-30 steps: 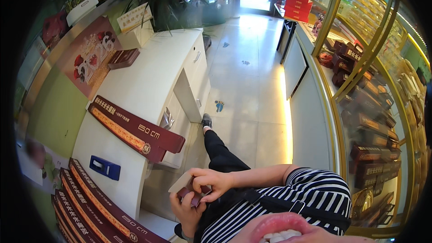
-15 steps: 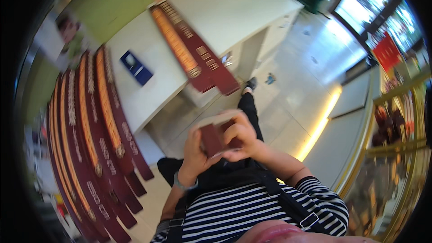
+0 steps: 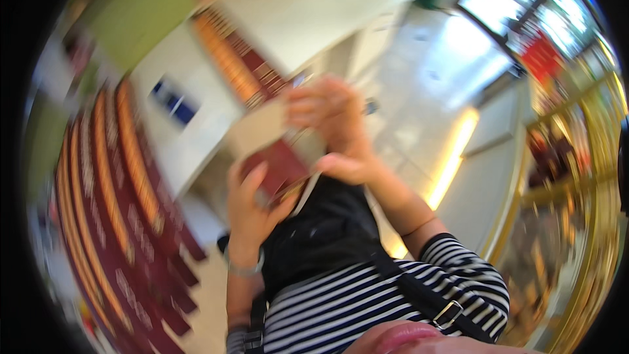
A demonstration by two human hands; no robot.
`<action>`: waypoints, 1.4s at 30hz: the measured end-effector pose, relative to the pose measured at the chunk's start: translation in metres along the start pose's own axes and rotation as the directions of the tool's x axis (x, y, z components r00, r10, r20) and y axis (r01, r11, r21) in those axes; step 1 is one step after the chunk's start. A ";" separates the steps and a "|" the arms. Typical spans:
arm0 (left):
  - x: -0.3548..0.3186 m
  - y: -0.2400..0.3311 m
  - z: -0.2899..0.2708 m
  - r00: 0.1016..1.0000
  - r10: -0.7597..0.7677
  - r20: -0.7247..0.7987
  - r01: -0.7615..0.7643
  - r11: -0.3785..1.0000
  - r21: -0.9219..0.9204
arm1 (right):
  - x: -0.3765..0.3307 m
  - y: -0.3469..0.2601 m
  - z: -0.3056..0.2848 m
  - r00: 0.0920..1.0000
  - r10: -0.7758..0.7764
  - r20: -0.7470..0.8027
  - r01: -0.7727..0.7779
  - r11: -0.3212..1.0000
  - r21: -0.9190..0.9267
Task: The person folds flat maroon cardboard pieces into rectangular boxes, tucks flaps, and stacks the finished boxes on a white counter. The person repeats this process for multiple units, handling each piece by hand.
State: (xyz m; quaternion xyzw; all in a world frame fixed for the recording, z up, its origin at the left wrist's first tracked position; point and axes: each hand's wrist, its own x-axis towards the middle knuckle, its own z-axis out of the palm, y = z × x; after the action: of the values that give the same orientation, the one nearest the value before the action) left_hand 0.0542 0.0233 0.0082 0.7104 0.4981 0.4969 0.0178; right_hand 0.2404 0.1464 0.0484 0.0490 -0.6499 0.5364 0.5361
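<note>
A maroon box (image 3: 278,169), its pale flap (image 3: 257,126) extended, is gripped in a person's left hand (image 3: 252,206) before a black apron (image 3: 321,229). The blurred right hand (image 3: 337,121) is open beside it; contact cannot be told. Beyond, a long printed carton (image 3: 242,62) and blue object (image 3: 173,100) lie on a white counter (image 3: 321,6), near more long cartons (image 3: 118,210) at left.

The box (image 3: 283,162) was dark maroon, somewhat blurred, with a pale beige flap (image 3: 259,128) spread out from its far edge. It sat tilted in the left hand (image 3: 251,217), its maroon face showing upward.
</note>
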 end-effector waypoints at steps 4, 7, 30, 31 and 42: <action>-0.047 -0.029 0.012 0.996 -0.025 -0.080 0.017 0.995 -0.100 | -0.010 -0.003 -0.020 0.994 0.110 0.009 -0.108 0.988 -0.109; -0.067 -0.048 0.032 0.986 0.162 0.024 -0.163 0.985 0.046 | -0.058 0.009 -0.067 0.939 0.222 -0.262 -0.276 0.942 -0.192; -0.025 -0.018 0.104 0.876 0.254 0.410 -0.125 0.941 -0.315 | -0.242 0.134 -0.079 0.306 0.602 -0.738 -0.636 -0.447 -0.629; -0.024 -0.020 0.102 0.877 0.248 0.411 -0.119 0.942 -0.314 | -0.242 0.133 -0.080 0.304 0.591 -0.747 -0.653 -0.441 -0.615; -0.031 -0.021 0.087 0.894 0.266 0.361 -0.175 0.949 -0.264 | -0.241 0.136 -0.075 0.294 0.598 -0.746 -0.626 -0.469 -0.623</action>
State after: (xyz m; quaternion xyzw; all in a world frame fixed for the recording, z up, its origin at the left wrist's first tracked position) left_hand 0.1023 0.0521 -0.0674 0.8409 0.3408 0.3964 0.1404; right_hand 0.3031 0.1365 -0.2316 -0.6981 -0.6892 0.1939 -0.0049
